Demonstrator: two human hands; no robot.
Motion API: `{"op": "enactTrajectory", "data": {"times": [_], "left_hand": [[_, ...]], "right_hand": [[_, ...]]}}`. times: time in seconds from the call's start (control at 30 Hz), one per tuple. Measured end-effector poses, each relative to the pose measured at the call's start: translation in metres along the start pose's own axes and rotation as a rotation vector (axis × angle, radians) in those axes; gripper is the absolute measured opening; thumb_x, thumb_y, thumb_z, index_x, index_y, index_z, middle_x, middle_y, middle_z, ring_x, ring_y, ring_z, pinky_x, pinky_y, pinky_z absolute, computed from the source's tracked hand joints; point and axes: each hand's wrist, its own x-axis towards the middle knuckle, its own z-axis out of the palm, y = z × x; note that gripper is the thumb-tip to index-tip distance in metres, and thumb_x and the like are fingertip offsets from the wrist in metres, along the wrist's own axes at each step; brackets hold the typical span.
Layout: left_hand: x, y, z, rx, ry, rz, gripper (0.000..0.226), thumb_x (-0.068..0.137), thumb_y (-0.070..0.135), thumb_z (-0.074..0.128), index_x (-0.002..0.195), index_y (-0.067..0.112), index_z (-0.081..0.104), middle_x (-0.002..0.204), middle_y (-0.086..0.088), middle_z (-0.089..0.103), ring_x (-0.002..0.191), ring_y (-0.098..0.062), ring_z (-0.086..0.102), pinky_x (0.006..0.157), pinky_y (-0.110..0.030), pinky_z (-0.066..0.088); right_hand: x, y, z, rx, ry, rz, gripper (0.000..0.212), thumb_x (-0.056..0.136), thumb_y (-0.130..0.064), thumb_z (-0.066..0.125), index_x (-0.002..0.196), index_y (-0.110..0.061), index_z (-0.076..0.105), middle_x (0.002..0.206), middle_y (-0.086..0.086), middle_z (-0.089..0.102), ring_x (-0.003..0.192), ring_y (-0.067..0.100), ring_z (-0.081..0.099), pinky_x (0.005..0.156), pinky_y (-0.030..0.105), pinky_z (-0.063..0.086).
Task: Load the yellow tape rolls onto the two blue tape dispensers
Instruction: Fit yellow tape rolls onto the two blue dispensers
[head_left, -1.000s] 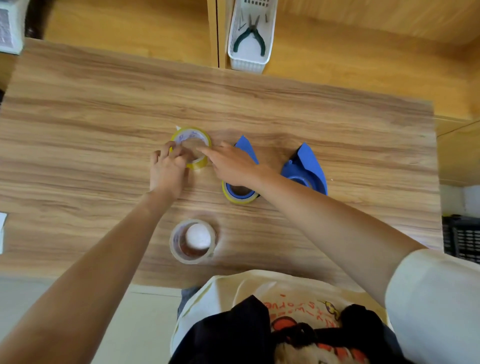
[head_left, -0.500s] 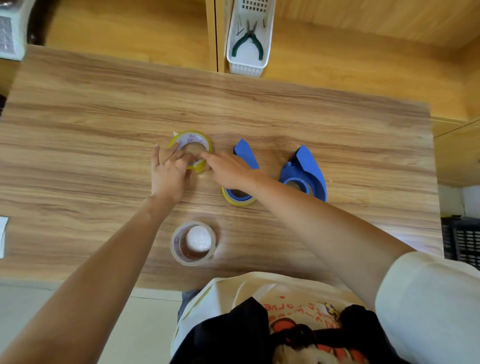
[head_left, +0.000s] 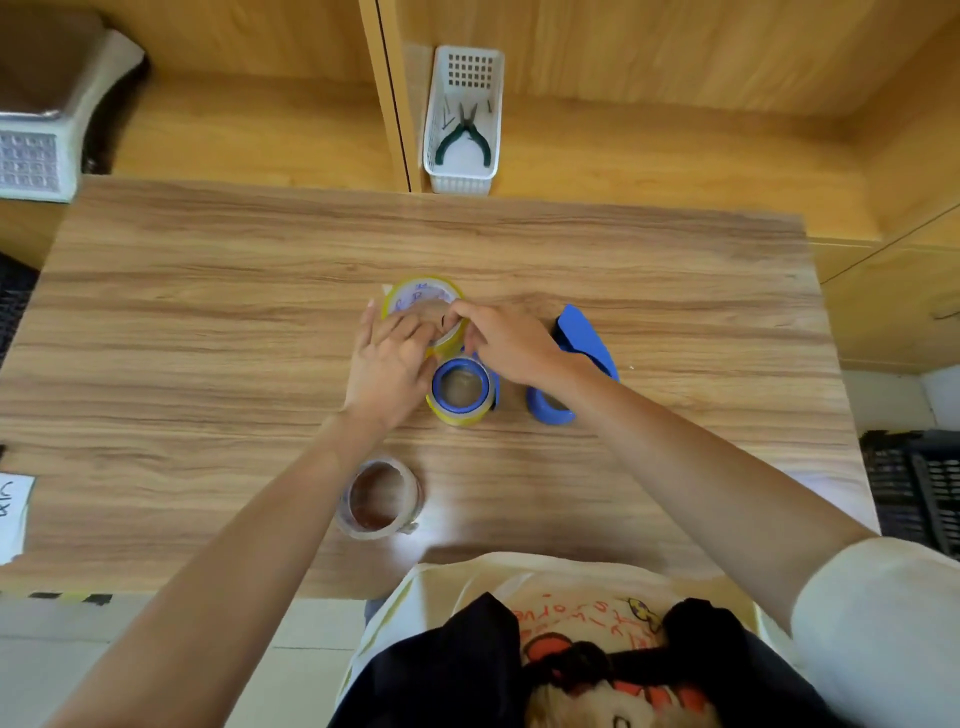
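A yellow tape roll (head_left: 415, 291) lies flat on the wooden table (head_left: 208, 322), its near half covered by fingers. My left hand (head_left: 387, 364) rests on its left side and my right hand (head_left: 511, 340) pinches its right rim. Just in front sits a blue dispenser (head_left: 461, 387) with a yellow roll around its hub. To the right lies a second blue dispenser (head_left: 582, 338) with no tape on it, partly hidden by my right wrist.
A clear tape roll (head_left: 379, 499) lies near the table's front edge. A white basket (head_left: 462, 176) with green-handled pliers stands behind the table. A white scale (head_left: 47, 135) sits at the back left, a paper slip (head_left: 13, 514) at the left edge, a black crate (head_left: 919, 488) at right.
Both hands stay on the yellow roll. My right hand has shifted from beside the roll onto its right rim, uncovering the loaded dispenser.
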Motion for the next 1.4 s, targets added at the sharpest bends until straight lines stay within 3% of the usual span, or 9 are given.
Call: {"op": "enactTrajectory", "data": {"times": [0.13,0.23,0.47,0.7,0.8,0.93,1.17,1.4], "left_hand": [[0.005,0.032,0.005,-0.026,-0.024,0.046,0.029,0.077,0.016,0.071,0.104,0.009,0.064,0.104,-0.008,0.067,0.103,-0.030,0.065,0.113,-0.054,0.030],[0.009,0.058,0.007,-0.035,-0.025,0.099,0.033,0.076,0.017,0.071,0.107,0.010,0.064,0.099,-0.008,0.066,0.095,-0.031,0.068,0.109,-0.054,0.036],[0.013,0.114,0.017,-0.027,-0.073,0.216,0.043,0.066,0.017,0.074,0.108,0.009,0.065,0.105,-0.006,0.067,0.093,-0.026,0.069,0.104,-0.052,0.041],[0.005,0.148,0.027,-0.004,-0.222,0.307,0.050,0.061,0.009,0.075,0.109,0.006,0.064,0.098,-0.009,0.066,0.087,-0.030,0.070,0.093,-0.044,0.049],[0.001,0.157,0.032,0.031,-0.179,0.373,0.048,0.060,0.008,0.076,0.107,0.007,0.066,0.092,-0.006,0.066,0.075,-0.026,0.069,0.086,-0.038,0.052],[-0.002,0.161,0.040,0.065,-0.146,0.406,0.044,0.063,0.005,0.072,0.107,0.009,0.067,0.090,-0.003,0.065,0.069,-0.022,0.067,0.079,-0.033,0.047],[-0.009,0.163,0.045,0.045,-0.240,0.424,0.057,0.053,-0.002,0.076,0.110,0.004,0.066,0.084,-0.008,0.064,0.063,-0.026,0.066,0.063,-0.034,0.051],[-0.002,0.160,0.049,0.008,-0.294,0.348,0.060,0.053,-0.002,0.079,0.110,0.005,0.064,0.086,-0.008,0.064,0.063,-0.026,0.066,0.062,-0.035,0.051]], "right_hand": [[-0.022,0.024,-0.009,0.044,0.066,0.037,0.034,0.088,-0.004,0.041,0.109,-0.024,0.060,0.084,0.000,0.069,0.083,0.026,0.064,0.072,0.048,0.055],[-0.040,0.044,-0.015,0.063,0.117,0.053,0.036,0.086,-0.001,0.043,0.111,-0.020,0.061,0.090,0.007,0.071,0.089,0.030,0.065,0.079,0.045,0.053],[-0.081,0.088,-0.032,0.121,0.165,0.106,0.038,0.074,0.007,0.048,0.098,-0.015,0.068,0.070,0.003,0.075,0.071,0.011,0.067,0.081,0.032,0.053],[-0.103,0.115,-0.035,0.088,0.118,0.193,0.039,0.076,0.005,0.045,0.091,-0.020,0.071,0.060,-0.002,0.067,0.066,0.012,0.064,0.072,0.029,0.051],[-0.110,0.122,-0.036,0.103,0.085,0.210,0.040,0.074,0.006,0.043,0.082,-0.025,0.067,0.055,-0.003,0.065,0.064,0.015,0.071,0.068,0.029,0.054],[-0.115,0.125,-0.037,0.065,0.091,0.185,0.041,0.079,0.005,0.041,0.077,-0.031,0.061,0.063,0.004,0.071,0.067,0.016,0.073,0.076,0.036,0.057],[-0.119,0.131,-0.028,-0.021,-0.033,0.157,0.030,0.085,-0.004,0.046,0.089,-0.026,0.065,0.059,-0.012,0.063,0.064,0.007,0.060,0.078,0.039,0.054],[-0.112,0.129,-0.029,-0.109,-0.085,0.141,0.028,0.091,-0.010,0.043,0.105,-0.027,0.059,0.085,-0.003,0.067,0.083,0.024,0.061,0.071,0.040,0.049]]}}
